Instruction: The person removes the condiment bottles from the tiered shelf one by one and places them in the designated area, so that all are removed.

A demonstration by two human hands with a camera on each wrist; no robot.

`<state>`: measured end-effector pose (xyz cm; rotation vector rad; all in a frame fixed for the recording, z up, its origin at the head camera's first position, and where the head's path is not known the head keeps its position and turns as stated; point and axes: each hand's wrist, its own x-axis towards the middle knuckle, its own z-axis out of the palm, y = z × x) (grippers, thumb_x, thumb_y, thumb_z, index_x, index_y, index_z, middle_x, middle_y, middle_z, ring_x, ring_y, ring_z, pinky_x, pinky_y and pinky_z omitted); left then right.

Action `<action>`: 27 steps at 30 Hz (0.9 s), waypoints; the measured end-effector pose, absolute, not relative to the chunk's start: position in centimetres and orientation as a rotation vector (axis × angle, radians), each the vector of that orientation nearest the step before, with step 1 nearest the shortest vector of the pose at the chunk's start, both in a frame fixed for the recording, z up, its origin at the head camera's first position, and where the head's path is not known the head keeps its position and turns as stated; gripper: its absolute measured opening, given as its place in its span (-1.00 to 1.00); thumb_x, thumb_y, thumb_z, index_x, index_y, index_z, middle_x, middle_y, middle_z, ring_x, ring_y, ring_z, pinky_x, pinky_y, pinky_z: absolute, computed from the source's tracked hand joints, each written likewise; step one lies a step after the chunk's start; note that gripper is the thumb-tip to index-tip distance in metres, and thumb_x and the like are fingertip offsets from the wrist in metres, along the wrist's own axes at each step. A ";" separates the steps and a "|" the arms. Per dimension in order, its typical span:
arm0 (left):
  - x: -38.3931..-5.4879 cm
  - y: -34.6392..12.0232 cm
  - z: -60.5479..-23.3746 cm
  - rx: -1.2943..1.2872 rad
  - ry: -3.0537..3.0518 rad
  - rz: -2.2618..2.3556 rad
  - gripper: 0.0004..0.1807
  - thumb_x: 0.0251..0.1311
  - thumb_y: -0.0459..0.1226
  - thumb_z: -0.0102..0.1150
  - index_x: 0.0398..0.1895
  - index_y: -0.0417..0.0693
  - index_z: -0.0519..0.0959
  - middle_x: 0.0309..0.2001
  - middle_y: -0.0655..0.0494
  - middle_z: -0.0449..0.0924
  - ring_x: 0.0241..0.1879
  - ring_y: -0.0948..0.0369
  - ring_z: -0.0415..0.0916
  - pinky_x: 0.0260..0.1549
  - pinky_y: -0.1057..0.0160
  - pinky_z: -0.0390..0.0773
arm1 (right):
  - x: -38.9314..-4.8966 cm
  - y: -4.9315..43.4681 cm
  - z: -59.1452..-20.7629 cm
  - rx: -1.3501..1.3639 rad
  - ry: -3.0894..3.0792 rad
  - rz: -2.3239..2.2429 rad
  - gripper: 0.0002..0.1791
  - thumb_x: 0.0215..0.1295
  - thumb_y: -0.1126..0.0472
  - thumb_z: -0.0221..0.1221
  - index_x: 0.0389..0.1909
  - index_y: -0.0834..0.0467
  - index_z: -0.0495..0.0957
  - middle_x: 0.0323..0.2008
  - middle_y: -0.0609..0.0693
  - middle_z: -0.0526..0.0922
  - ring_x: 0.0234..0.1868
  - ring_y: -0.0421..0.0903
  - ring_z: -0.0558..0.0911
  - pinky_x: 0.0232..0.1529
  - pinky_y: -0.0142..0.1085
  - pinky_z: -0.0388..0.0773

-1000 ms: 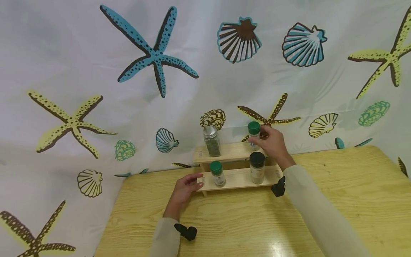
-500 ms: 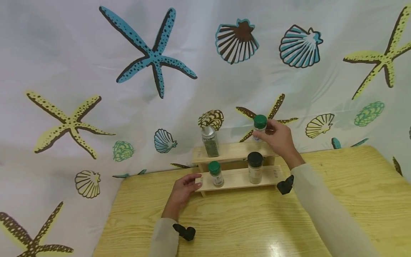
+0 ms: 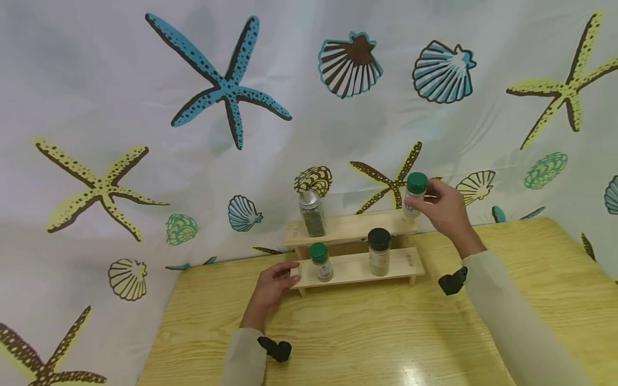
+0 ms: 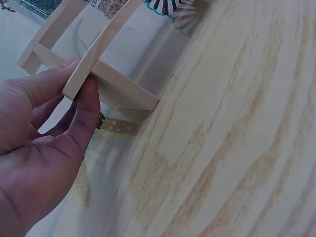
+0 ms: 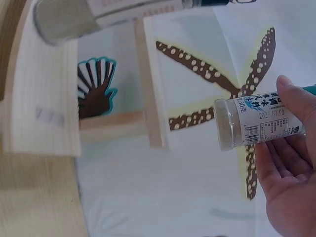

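Note:
My right hand [image 3: 448,210] pinches a green-capped spice jar [image 3: 413,202] between thumb and fingers, above the right end of the upper step of a two-tier wooden rack [image 3: 347,226]. In the right wrist view the jar [image 5: 259,120], with its printed label, has its base apart from the board. At the rack's other side my left hand [image 3: 270,287] pinches the left end of the lower board [image 4: 94,54], thumb above and fingers below. A silver-capped jar of green herbs [image 3: 314,217] stands on the upper step. On the lower step are another green-capped jar [image 3: 322,265] and a black-capped jar [image 3: 379,254].
The rack stands at the back of a wood-grain table [image 3: 367,332]. Right behind it hangs a white cloth [image 3: 270,161] printed with starfish and shells. The table's right edge meets another stretch of cloth.
My right hand has lifted the green-capped spice jar off the upper step and shifted it to the right. My left hand keeps its hold on the lower board. The head view has turned slightly.

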<state>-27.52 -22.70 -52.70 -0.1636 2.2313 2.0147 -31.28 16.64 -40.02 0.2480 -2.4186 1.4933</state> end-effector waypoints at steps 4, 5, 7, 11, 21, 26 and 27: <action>-27.6 -22.5 -52.7 -0.159 2.225 2.027 -0.57 0.09 -0.46 0.26 0.08 -0.34 0.52 -0.05 -0.09 0.55 -0.24 0.31 0.50 -0.31 0.41 0.54 | -30.7 18.2 -40.8 0.206 -2.438 1.477 -0.46 0.21 0.03 0.27 0.12 0.25 0.45 0.02 0.26 0.55 0.10 0.19 0.54 0.12 0.02 0.48; -27.6 -22.5 -52.7 -0.159 2.222 2.032 -0.57 0.09 -0.47 0.26 0.08 -0.35 0.51 -0.05 -0.10 0.55 -0.24 0.31 0.50 -0.31 0.42 0.54 | -30.5 18.6 -41.0 0.193 -2.444 1.471 -0.45 0.21 0.02 0.27 0.12 0.25 0.45 0.02 0.26 0.55 0.10 0.19 0.54 0.12 0.03 0.48; -27.6 -22.5 -52.7 -0.152 2.214 2.039 -0.56 0.10 -0.47 0.25 0.09 -0.37 0.50 -0.04 -0.11 0.55 -0.24 0.32 0.52 -0.30 0.42 0.54 | -30.2 19.4 -41.5 0.167 -2.454 1.451 -0.44 0.21 0.00 0.26 0.13 0.25 0.45 0.01 0.26 0.55 0.09 0.20 0.54 0.11 0.03 0.48; -27.6 -22.6 -52.8 -0.147 2.201 2.037 -0.56 0.10 -0.47 0.25 0.10 -0.35 0.50 -0.02 -0.13 0.55 -0.23 0.31 0.53 -0.29 0.41 0.55 | -29.5 20.7 -42.5 0.131 -2.459 1.391 -0.46 0.22 0.01 0.26 0.12 0.23 0.46 -0.02 0.21 0.57 0.03 0.04 0.56 0.09 -0.06 0.51; -27.6 -22.8 -52.9 -0.158 2.214 1.993 -0.58 0.12 -0.48 0.23 0.09 -0.31 0.51 -0.05 -0.04 0.55 -0.23 0.29 0.50 -0.27 0.38 0.55 | -27.8 23.4 -45.7 0.041 -2.503 1.322 -0.48 0.22 -0.01 0.26 0.05 0.26 0.48 -0.08 0.19 0.59 -0.23 -0.62 0.37 -0.09 -0.51 0.51; -27.7 -22.6 -52.8 -0.162 2.203 2.004 -0.58 0.11 -0.48 0.23 0.09 -0.31 0.51 -0.05 -0.05 0.55 -0.23 0.30 0.50 -0.28 0.39 0.55 | -26.9 24.6 -47.4 -0.011 -2.525 1.313 -0.48 0.20 -0.02 0.27 0.02 0.27 0.48 -0.08 0.20 0.58 -0.24 -0.62 0.36 -0.17 -0.68 0.41; -27.7 -22.6 -52.8 -0.159 2.196 2.010 -0.58 0.11 -0.49 0.23 0.10 -0.32 0.51 -0.05 -0.05 0.54 -0.24 0.30 0.50 -0.29 0.39 0.55 | -26.8 24.8 -47.7 -0.021 -2.531 1.305 -0.49 0.20 -0.02 0.27 0.02 0.26 0.48 -0.08 0.19 0.58 -0.23 -0.62 0.35 -0.17 -0.69 0.40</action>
